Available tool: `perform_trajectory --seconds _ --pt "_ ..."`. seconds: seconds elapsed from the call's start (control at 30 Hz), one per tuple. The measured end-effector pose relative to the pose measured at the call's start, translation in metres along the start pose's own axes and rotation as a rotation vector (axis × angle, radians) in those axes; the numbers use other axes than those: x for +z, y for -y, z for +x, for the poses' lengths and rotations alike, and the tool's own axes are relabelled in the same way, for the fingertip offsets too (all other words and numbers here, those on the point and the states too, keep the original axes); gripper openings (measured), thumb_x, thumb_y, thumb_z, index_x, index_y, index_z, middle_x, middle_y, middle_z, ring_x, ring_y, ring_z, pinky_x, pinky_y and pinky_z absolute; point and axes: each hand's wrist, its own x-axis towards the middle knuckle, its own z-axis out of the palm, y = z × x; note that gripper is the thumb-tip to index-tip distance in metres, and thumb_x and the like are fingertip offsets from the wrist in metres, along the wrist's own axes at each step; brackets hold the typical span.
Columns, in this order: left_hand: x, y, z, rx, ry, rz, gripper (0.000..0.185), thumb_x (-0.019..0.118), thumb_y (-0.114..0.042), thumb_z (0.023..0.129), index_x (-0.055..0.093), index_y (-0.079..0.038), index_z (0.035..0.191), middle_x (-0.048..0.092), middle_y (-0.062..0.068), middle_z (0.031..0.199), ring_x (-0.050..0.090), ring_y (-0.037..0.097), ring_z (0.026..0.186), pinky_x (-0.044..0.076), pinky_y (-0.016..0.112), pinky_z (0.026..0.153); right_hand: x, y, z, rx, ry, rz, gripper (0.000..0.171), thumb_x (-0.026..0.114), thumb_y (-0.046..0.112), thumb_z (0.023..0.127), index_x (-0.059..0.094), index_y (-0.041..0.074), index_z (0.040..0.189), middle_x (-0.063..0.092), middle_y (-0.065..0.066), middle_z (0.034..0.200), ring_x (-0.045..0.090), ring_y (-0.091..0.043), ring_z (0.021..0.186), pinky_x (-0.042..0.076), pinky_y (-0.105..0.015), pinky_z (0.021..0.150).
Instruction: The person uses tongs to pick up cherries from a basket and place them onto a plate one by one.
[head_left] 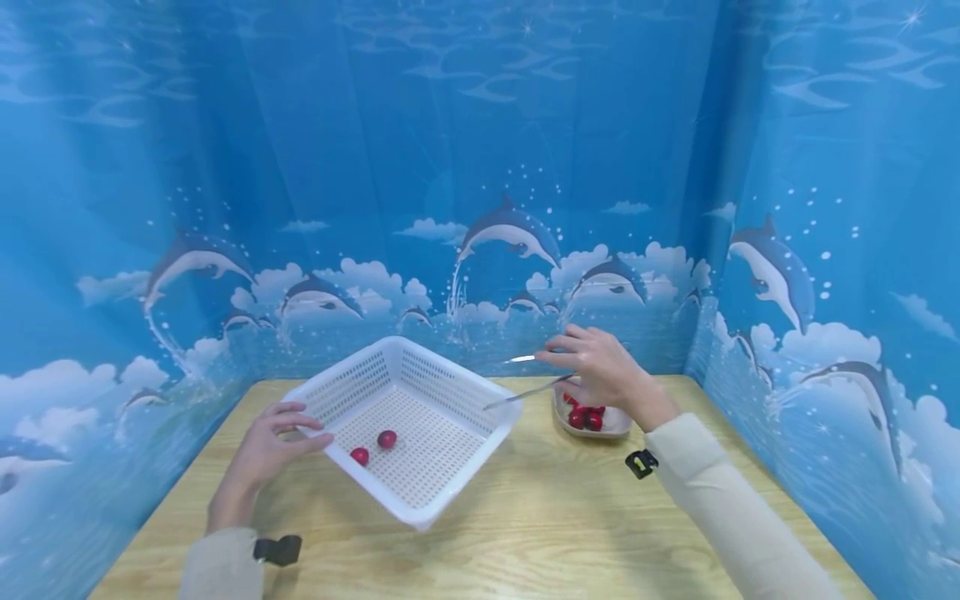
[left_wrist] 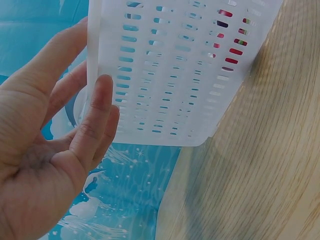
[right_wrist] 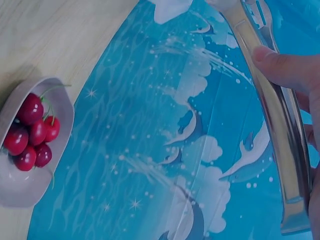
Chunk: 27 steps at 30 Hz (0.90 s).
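A white slotted basket [head_left: 352, 379] sits tilted on the wooden table [head_left: 540, 525] with two red cherries [head_left: 387, 439] inside. My left hand [head_left: 262, 450] grips its left corner, and the left wrist view shows my left hand [left_wrist: 50, 150] with fingers on both sides of the basket [left_wrist: 170, 75] wall. My right hand [head_left: 600, 367] holds metal tongs [head_left: 525, 392] whose tips point toward the basket's right rim. It hovers over a small pale bowl [head_left: 618, 429] of cherries [head_left: 585, 417]. The right wrist view shows the tongs [right_wrist: 275, 110], the bowl [right_wrist: 30, 190] and its cherries [right_wrist: 30, 130].
Blue dolphin-print curtains [head_left: 480, 167] close in the table on the back, left and right. Bare wood lies in front of the basket and the bowl, up to the near edge.
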Motion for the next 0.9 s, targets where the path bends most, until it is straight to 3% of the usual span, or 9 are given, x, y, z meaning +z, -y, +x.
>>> perform_trajectory --seconds 0.6,0.9 --pt "0.003 -0.001 0.002 0.029 -0.009 -0.005 0.048 0.087 -0.031 0.083 0.074 0.006 0.111 0.038 0.029 0.157 0.041 0.051 0.138 0.046 0.065 0.109 0.021 0.019 0.038 -0.010 0.124 0.020 0.044 0.088 0.032 0.082 0.076 0.021 0.124 0.076 0.000 0.117 0.066 -0.021 0.103 0.060 -0.036 0.083" --pt "0.000 -0.001 0.002 0.029 -0.006 0.016 0.049 0.087 -0.032 0.084 0.074 0.007 0.111 0.037 0.031 0.156 0.037 0.053 0.139 0.043 0.068 0.109 0.034 0.025 0.051 -0.029 0.141 0.033 0.042 0.087 0.033 0.083 0.076 0.023 0.122 0.076 0.001 0.117 0.066 -0.020 0.101 0.060 -0.034 0.079"
